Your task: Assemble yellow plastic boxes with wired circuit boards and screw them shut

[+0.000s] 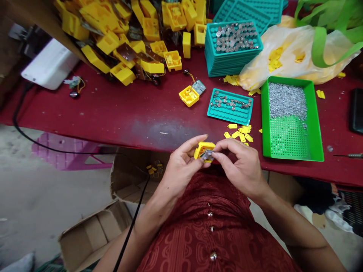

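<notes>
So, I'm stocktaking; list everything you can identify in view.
Table: one, red, centre
Held case: one, yellow, front centre
Held piece: one, grey, at case mouth
Other cases: many, yellow, table
Circuit boards: two loose, greenish, table
Trays: many, teal, table
Discs: many, silver, in trays
Bin: one, green, right
Tabs: many, yellow, beside bin
Metal pieces: many, silver, in bin
Bag: one, whitish, behind bin
Straps: some, green, top right
Device: one, white, left
Cable: one, black, left
Stool: one, pink, floor left
Cartons: two, brown, floor left
Tool: one, grey, right edge
Left hand: one, holding case
Right hand: one, pinching piece
</notes>
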The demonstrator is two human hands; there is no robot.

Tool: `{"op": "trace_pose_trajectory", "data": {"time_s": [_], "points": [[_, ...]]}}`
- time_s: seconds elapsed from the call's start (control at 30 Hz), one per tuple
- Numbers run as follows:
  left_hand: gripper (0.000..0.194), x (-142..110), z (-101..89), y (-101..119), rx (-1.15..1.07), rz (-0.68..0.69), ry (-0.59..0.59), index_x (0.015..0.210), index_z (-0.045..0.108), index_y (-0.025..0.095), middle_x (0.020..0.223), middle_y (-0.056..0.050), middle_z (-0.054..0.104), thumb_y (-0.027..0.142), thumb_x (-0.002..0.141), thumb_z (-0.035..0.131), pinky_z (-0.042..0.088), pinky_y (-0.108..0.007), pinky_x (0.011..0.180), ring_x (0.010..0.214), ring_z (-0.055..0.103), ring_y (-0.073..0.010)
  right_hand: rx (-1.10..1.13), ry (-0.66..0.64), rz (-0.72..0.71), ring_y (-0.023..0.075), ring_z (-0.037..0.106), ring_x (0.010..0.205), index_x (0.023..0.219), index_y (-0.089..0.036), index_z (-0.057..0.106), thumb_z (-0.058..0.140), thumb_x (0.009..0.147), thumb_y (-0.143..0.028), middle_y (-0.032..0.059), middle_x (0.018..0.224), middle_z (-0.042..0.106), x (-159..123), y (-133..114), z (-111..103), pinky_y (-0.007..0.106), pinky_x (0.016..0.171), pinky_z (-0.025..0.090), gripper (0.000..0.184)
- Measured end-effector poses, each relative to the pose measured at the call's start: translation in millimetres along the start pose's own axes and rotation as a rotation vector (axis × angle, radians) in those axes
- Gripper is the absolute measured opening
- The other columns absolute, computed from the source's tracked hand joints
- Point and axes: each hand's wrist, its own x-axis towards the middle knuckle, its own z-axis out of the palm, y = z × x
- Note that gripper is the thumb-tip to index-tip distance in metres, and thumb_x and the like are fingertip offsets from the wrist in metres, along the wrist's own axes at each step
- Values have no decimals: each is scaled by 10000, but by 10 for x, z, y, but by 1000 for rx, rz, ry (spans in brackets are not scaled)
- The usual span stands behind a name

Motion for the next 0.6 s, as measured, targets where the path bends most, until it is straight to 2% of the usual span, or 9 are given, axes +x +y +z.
{"op": "trace_pose_trajectory", "data": {"time_s": [0.27, 0.47, 0.6], "points": [[575, -25, -14, 26, -20, -17, -43, 1229, 674, 243, 1122, -23, 710, 15, 704, 720, 560, -210, 793, 965, 654, -134, -83, -18, -84, 122, 632, 753, 815, -173, 630, 621, 857, -78, 3, 812, 685, 23, -13, -30, 262, 704, 490, 104], [586, -22, -11, 3, 25, 7, -55, 1254, 657, 249, 1118, -25, 706, 35, 714, 731, 551, -214, 813, 988, 648, -141, -131, -33, -116, 146, 637, 752, 813, -176, 645, 593, 878, -101, 21, 809, 697, 24, -24, -28, 301, 718, 503, 112], [596, -31, -18, -11, 45, 20, -59, 1303, 621, 262, 1169, -37, 693, 87, 746, 744, 554, -236, 839, 1020, 641, -154, -157, 8, -118, 155, 655, 746, 802, -162, 675, 607, 876, -104, 35, 812, 718, 51, -47, 3, 304, 701, 504, 116]]}}
